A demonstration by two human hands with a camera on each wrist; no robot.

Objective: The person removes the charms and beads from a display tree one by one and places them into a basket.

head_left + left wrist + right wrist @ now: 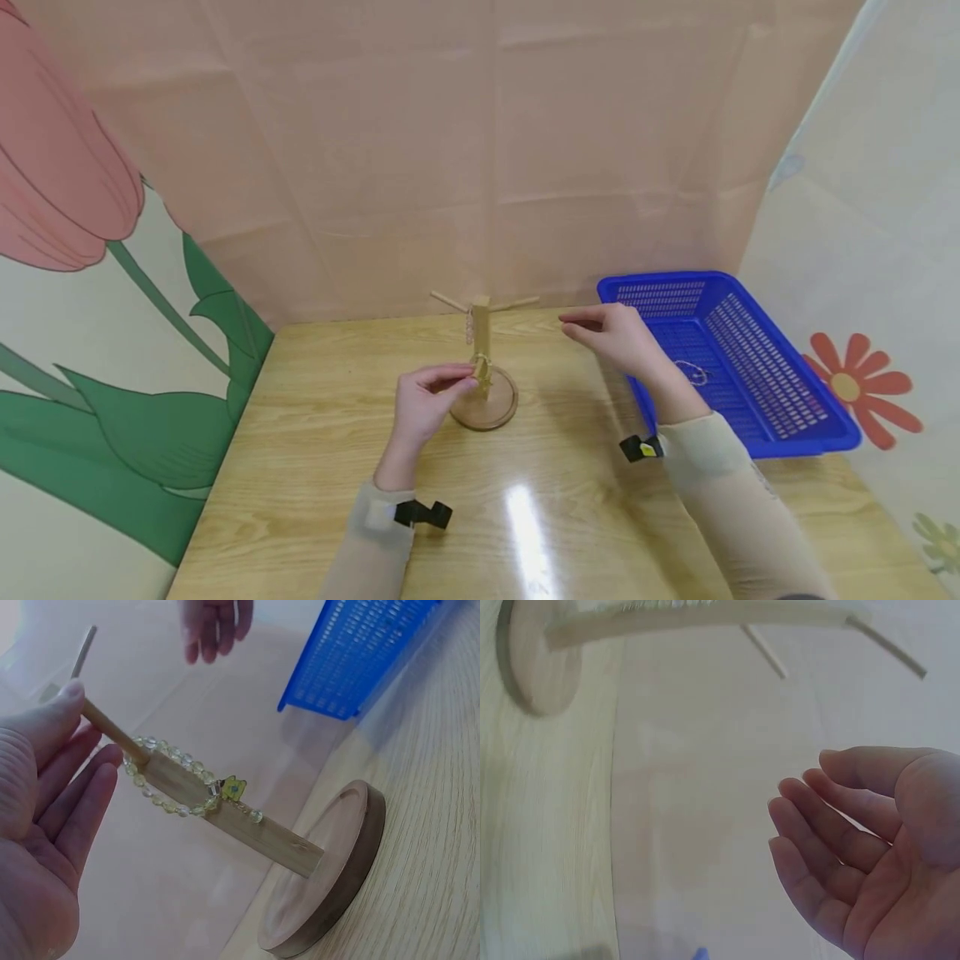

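A wooden jewelry stand rises from a round base on the table, with several thin pegs on its post. My left hand pinches the end of the peg that points toward me, thumb on one side and fingers on the other. From that peg hangs a pale yellow-green beaded bracelet, its loop against the post. A yellow-green charm and a small bead dangle from it. Another bracelet, pinkish, hangs by the upper left peg. To the right of the stand, my right hand holds nothing, fingers loosely bent in midair.
A blue plastic basket stands at the right of the table, partly behind my right forearm. Inside it lies a beaded bracelet. A pinkish cloth backdrop rises behind the wooden table, with flower-printed panels on either side.
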